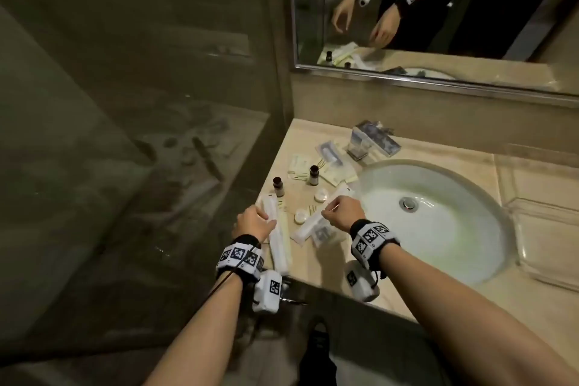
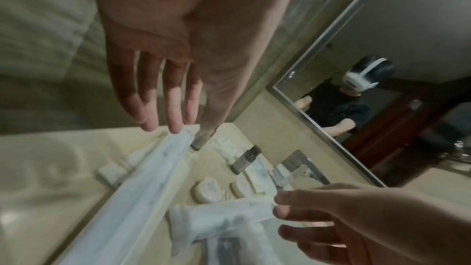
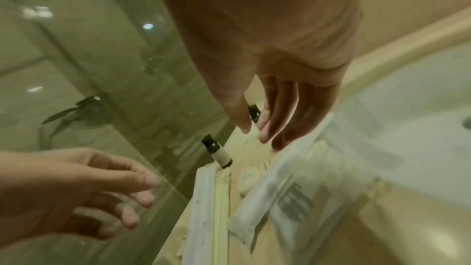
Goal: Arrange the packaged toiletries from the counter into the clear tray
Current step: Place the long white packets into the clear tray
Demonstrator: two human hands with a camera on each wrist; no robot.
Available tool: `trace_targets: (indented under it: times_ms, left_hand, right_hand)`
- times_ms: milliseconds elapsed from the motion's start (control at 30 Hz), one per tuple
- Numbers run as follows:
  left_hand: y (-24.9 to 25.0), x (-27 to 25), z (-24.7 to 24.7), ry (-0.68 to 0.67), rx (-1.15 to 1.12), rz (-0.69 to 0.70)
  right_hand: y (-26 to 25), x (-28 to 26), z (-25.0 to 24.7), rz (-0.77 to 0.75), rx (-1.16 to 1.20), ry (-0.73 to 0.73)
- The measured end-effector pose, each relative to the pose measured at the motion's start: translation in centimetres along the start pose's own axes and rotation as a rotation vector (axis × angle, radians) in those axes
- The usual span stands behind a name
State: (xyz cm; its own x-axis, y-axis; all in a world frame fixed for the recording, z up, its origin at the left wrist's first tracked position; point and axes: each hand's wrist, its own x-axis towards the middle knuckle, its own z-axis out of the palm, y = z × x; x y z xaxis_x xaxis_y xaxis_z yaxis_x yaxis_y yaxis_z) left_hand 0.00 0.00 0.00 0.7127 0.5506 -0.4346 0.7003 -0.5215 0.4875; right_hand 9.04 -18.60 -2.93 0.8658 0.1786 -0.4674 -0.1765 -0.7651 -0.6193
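Head view: both hands are positioned over the beige stone surface (image 1: 313, 263) beside the sink (image 1: 438, 219). The left hand (image 1: 252, 222) is seen from behind; in the left wrist view its fingers (image 2: 174, 108) are extended and slightly spread, with the fingertips at the far end of a long white packet (image 1: 275, 229) that lies lengthwise on the surface under that hand. Whether the fingertips touch it cannot be told, and nothing is gripped. The right hand (image 1: 343, 211) is held above a second long white packet (image 1: 316, 219), which lies diagonally between the two hands and crosses over a clear sachet with dark print (image 1: 326, 233). In the right wrist view the fingers (image 3: 280, 120) of that hand are loosely extended downward and nothing is gripped; contact with the packet cannot be confirmed. Two small round soaps (image 1: 301, 216) are located between the hands, one nearer and one farther. Beyond the left hand a dark-capped bottle (image 1: 278, 186) stands upright, and a second bottle (image 1: 314, 174) stands beyond the right hand, just beside several flat sachets (image 1: 332, 166). A chrome faucet (image 1: 372, 141) is located farther out. The clear tray (image 1: 539, 213) is placed to the right of the right hand, on the far side of the sink, well apart from the packets.
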Motion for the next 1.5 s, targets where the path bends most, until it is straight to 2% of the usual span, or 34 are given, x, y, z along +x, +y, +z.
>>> trace_targets:
  times_ms: [133, 233, 500, 733, 833, 933, 1000, 1167, 1267, 1367, 1500]
  left_hand:
    - [-1.1, 2.7, 2.5, -0.076, 0.015, -0.129]
    - [-1.6, 3.9, 4.3, -0.122, 0.021, -0.162]
    - [-1.5, 5.2, 5.4, -0.127, 0.075, -0.205]
    - [-1.9, 5.2, 4.6, -0.121, 0.006, -0.214]
    - [-1.5, 4.6, 3.3, -0.104, -0.033, -0.207]
    - [-1.0, 4.0, 1.9, -0.084, -0.121, -0.187]
    - [-0.3, 3.4, 1.0, -0.058, -0.198, -0.158]
    - [3.4, 1.2, 0.2, -0.045, -0.326, -0.020]
    - [6.4, -0.8, 0.8, -0.105, -0.441, 0.043]
    - [10.0, -3.6, 2.4, -0.201, -0.518, 0.096]
    - [14.3, -8.1, 5.7, -0.262, -0.574, 0.186]
  right_hand:
    - [0.8, 3.1, 2.8, 0.203, -0.015, -0.036]
    - [0.3, 4.0, 3.9, 0.338, 0.058, 0.006]
    - [-1.0, 3.9, 5.4, 0.448, 0.121, 0.117]
    - [-1.2, 4.2, 5.0, 0.550, 0.273, 0.104]
    - [-0.5, 3.7, 4.2, 0.490, 0.296, 0.071]
    - [0.4, 2.8, 2.9, 0.397, 0.386, 0.101]
    - [0.9, 2.1, 1.8, 0.338, 0.512, 0.113]
    - [2.4, -1.0, -2.6, 0.157, 0.888, 0.011]
    - [3.5, -2.8, -6.1, 0.097, 1.123, -0.078]
    - [5.7, -4.5, -9.6, 0.119, 1.327, -0.079]
    - [9.9, -7.2, -14.0, 0.029, 1.331, -0.016]
